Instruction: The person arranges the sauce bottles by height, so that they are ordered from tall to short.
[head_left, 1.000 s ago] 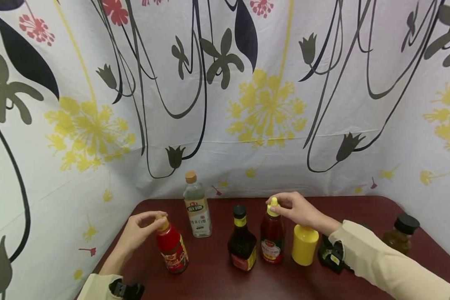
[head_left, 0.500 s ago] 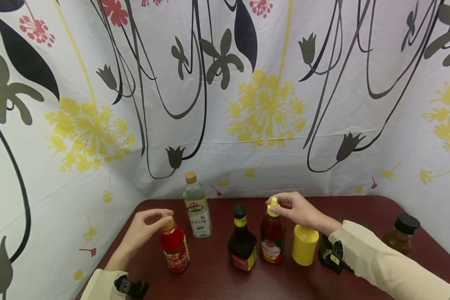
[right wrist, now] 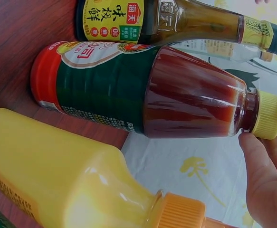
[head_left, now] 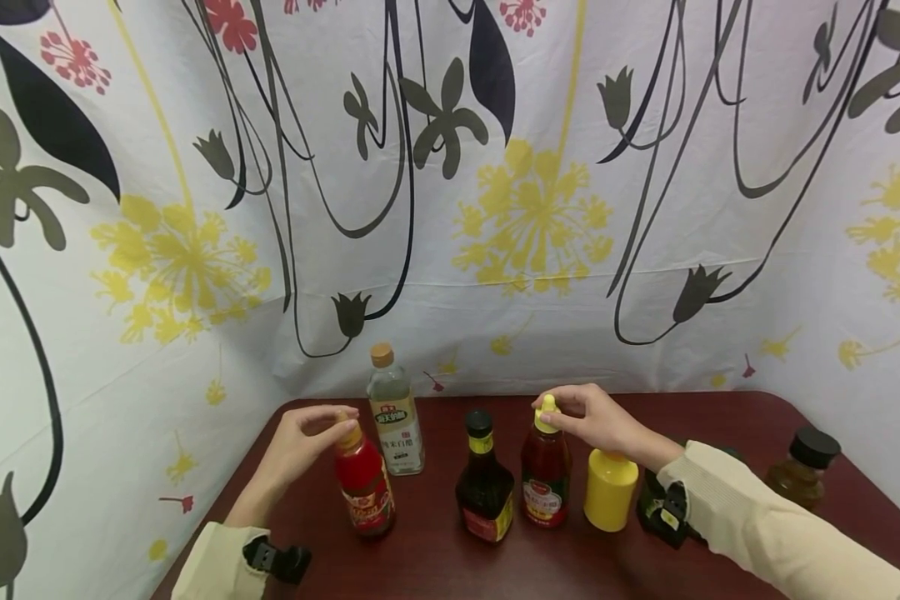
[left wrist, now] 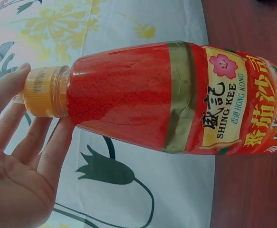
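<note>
Left wrist alone: red bottle (left wrist: 124, 97) legible.

My left arm (head_left: 221, 562) angled in from the lower left, my left hand (head_left: 306, 437) pinching between thumb (head_left: 332, 435) and fingers (head_left: 322, 412), my right arm (head_left: 780, 521) slanting in from the lower right, my right hand (head_left: 598, 423) pinching too, both hands well apart.

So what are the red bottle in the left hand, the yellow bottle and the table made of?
Red bottle: plastic or glass; its glossy surface doesn't settle which.
Yellow bottle: probably plastic, being smooth, opaque and softly shiny.
Table: slightly shiny wood or laminate, judging by reddish grain-like streaks.
</note>
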`<action>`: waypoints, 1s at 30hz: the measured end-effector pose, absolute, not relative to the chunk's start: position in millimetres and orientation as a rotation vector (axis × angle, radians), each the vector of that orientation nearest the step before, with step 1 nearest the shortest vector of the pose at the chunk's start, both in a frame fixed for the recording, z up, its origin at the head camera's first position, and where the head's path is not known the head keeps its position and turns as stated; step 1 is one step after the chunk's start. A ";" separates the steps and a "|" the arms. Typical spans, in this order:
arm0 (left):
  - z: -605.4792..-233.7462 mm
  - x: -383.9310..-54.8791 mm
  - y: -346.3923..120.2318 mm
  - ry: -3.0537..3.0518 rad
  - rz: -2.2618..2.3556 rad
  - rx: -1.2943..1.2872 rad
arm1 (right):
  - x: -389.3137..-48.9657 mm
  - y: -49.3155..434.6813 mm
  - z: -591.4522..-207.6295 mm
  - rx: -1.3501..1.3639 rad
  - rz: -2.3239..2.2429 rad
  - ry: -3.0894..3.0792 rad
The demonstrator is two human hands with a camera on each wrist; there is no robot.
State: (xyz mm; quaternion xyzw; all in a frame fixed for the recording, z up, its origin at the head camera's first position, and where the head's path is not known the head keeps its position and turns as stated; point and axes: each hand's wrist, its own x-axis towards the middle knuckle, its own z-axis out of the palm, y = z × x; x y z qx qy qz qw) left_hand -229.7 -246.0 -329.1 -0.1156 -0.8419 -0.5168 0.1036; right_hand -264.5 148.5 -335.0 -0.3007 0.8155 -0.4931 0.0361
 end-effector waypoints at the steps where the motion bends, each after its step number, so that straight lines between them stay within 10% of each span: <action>1: -328.4 -230.5 -244.3 -2.484 -1.525 -0.350 | -264.5 148.6 -335.1 -0.924 -1.517 2.504; 30: -307.3 -253.6 -185.9 -2.439 -1.692 -0.482 | -264.6 149.3 -337.1 -0.914 -1.556 2.478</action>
